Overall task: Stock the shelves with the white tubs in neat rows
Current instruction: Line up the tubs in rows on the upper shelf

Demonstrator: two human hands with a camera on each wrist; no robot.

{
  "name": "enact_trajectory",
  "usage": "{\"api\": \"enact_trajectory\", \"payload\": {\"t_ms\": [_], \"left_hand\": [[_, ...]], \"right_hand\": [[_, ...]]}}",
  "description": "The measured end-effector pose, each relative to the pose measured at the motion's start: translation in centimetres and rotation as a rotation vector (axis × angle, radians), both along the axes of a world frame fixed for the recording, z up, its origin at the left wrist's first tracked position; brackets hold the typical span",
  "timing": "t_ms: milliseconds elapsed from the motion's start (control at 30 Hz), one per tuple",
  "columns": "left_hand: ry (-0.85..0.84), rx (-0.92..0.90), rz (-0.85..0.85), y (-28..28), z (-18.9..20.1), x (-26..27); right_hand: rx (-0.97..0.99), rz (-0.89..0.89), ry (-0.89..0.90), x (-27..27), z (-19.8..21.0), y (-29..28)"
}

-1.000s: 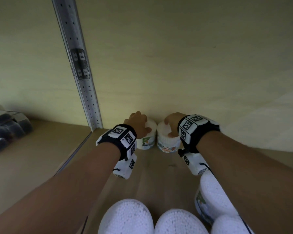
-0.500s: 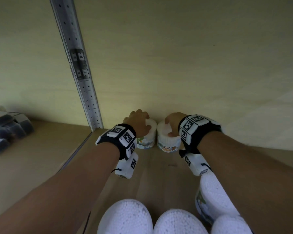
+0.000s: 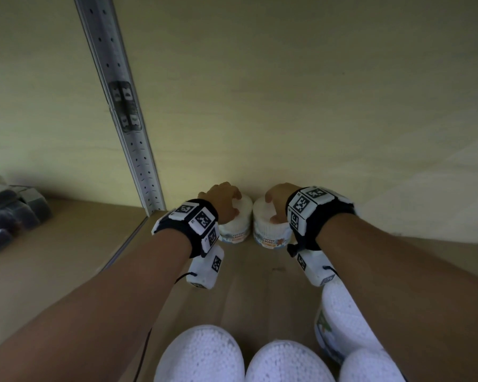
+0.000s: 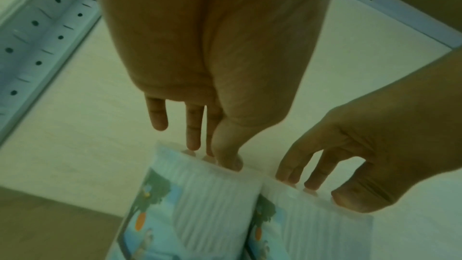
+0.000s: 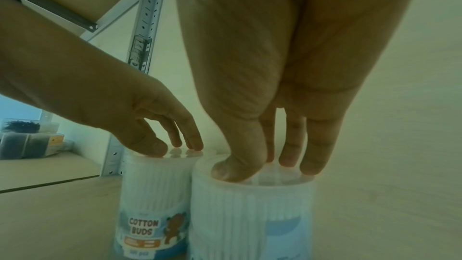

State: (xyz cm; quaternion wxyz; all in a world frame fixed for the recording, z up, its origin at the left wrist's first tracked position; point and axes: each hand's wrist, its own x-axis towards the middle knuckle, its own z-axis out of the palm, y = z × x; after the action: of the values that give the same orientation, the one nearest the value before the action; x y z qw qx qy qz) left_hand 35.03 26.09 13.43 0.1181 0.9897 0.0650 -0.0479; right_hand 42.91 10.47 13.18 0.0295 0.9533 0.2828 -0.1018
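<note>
Left hand (image 3: pixel 223 200) and right hand (image 3: pixel 278 199) each rest straight fingertips on a tub's lid, gripping nothing. Both tubs (image 3: pixel 271 230) (cotton buds) look light, stiff, smooth; take them round the sides.

Two tubs (image 3: pixel 260 224) side by side, seemingly touching

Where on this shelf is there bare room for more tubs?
Bare board lies right of the right tub along the back wall, and left of the left tub up to the post. The strip between the back pair and the front tubs is open but flanked by both forearms. The front edge is crowded.
</note>
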Motion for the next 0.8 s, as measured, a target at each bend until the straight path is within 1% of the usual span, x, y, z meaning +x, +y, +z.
{"api": "enact_trajectory", "payload": {"t_ms": [133,200,267,367,467,533,600,733,800], "left_hand": [[-0.024,-0.035,-0.026,0.1,0.6,-0.1],[-0.088,-0.06,-0.003,-0.1,0.7,-0.1],[-0.117,-0.044,0.042,-0.4,0.7,-0.1],[-0.055,0.022,0.081,-0.8,0.2,-0.2],[-0.05,0.046,0.074,-0.8,-0.2,-0.2],[-0.048,0.032,0.056,-0.7,-0.1,-0.2],[-0.036,0.015,0.025,-0.6,0.3,-0.2],[-0.026,-0.021,-0.02,-0.2,0.8,-0.5],[-0.026,-0.033,-0.034,-0.2,0.8,-0.6]], "right_hand": [[-0.005,0.001,0.036,-0.2,0.5,-0.1],[0.004,-0.003,0.052,-0.2,0.5,-0.1],[0.029,-0.003,0.049,-0.3,0.6,-0.2],[0.061,-0.02,0.096,-0.4,0.6,-0.4],[0.073,-0.034,0.161,-0.2,0.7,-0.3],[0.05,-0.046,0.15,-0.1,0.6,-0.2],[0.014,-0.016,0.074,-0.6,1.0,0.1],[0.125,-0.153,0.137,-0.3,0.2,0.3],[0.192,-0.147,0.142,-0.5,0.4,0.2]]}}
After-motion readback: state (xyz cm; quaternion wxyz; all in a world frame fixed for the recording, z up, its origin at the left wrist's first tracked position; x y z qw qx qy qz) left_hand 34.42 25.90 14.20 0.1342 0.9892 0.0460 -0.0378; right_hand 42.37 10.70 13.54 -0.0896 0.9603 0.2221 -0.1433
